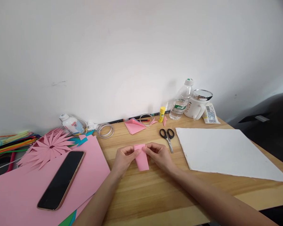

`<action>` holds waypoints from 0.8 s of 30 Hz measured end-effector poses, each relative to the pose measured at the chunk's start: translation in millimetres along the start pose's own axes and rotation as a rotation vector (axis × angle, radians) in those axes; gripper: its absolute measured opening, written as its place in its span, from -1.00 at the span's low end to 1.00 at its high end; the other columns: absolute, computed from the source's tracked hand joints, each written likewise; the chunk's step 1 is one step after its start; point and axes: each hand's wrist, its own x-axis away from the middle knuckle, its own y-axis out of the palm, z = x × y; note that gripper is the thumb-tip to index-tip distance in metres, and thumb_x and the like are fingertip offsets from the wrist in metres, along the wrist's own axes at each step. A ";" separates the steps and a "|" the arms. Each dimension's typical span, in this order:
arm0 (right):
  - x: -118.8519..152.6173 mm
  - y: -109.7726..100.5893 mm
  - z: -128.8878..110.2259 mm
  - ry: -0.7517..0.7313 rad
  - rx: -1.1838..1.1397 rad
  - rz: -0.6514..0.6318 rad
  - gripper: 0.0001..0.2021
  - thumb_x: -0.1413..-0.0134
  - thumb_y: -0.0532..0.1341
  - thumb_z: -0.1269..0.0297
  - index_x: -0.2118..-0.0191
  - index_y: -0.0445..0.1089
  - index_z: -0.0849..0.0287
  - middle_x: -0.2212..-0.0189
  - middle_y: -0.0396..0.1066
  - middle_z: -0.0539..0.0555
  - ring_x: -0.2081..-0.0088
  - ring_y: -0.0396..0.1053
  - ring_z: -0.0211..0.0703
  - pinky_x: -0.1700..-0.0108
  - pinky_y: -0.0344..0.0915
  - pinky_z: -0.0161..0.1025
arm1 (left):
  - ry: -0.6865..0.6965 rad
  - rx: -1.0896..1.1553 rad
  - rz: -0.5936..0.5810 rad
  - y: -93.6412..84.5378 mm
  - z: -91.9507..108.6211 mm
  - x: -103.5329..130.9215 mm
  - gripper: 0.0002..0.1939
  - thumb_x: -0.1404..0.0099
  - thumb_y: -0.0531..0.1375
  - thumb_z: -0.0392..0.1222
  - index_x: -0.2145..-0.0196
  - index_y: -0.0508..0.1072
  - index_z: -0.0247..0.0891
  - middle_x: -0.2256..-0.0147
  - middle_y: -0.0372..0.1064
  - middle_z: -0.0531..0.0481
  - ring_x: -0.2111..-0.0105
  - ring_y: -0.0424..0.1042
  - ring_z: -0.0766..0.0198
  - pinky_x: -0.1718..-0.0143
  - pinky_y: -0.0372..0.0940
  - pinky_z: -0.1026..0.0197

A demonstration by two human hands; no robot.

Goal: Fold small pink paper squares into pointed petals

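Observation:
A narrow pink paper strip (142,160) hangs between my two hands over the wooden table (141,201). My left hand (128,157) pinches its upper left edge, thumb on the front. On the upper right side, my right hand (158,153) grips the same strip, with its thumb also in front. The fingers behind the paper are partly hidden. Black-handled scissors (167,138) lie just beyond my right hand. Behind my hands is a folded pink paper piece (135,126), near a yellow glue stick (162,114).
A phone (61,180) rests on large pink sheets (16,194) at left, beside a pink pleated paper shape (51,147). A white board (221,150) lies at right. A water bottle (180,102) and a white mug (195,106) stand by the wall.

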 end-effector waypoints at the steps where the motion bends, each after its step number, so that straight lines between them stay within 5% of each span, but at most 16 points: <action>1: 0.0 0.1 -0.1 0.001 0.000 0.004 -0.67 0.13 0.24 0.01 0.50 0.38 0.25 0.57 0.35 0.00 0.52 0.23 -0.31 0.45 0.21 -0.34 | 0.003 0.002 -0.006 0.1 0.6 0.1 -0.80 0.01 0.29 -0.11 0.44 0.54 -0.30 0.41 0.50 -0.03 0.37 0.42 0.21 0.30 0.28 0.25; 12: 2.4 1.9 -5.4 0.021 -0.003 0.008 -0.66 0.14 0.23 0.00 0.52 0.40 0.24 0.59 0.36 0.00 0.54 0.25 -0.28 0.46 0.24 -0.31 | -0.023 -0.004 0.025 -0.3 1.1 0.3 -0.73 -0.01 0.27 -0.04 0.39 0.56 -0.30 0.45 0.48 -0.04 0.41 0.39 0.20 0.35 0.29 0.24; 24: 2.4 1.1 -2.2 0.015 0.040 0.007 -0.65 0.12 0.22 0.00 0.56 0.32 0.24 0.62 0.28 -0.02 0.56 0.19 -0.32 0.48 0.16 -0.34 | 0.056 -0.031 0.089 2.2 1.2 0.9 -0.75 -0.01 0.27 -0.07 0.64 0.47 -0.31 0.61 0.32 0.08 0.55 0.23 0.38 0.49 0.16 0.34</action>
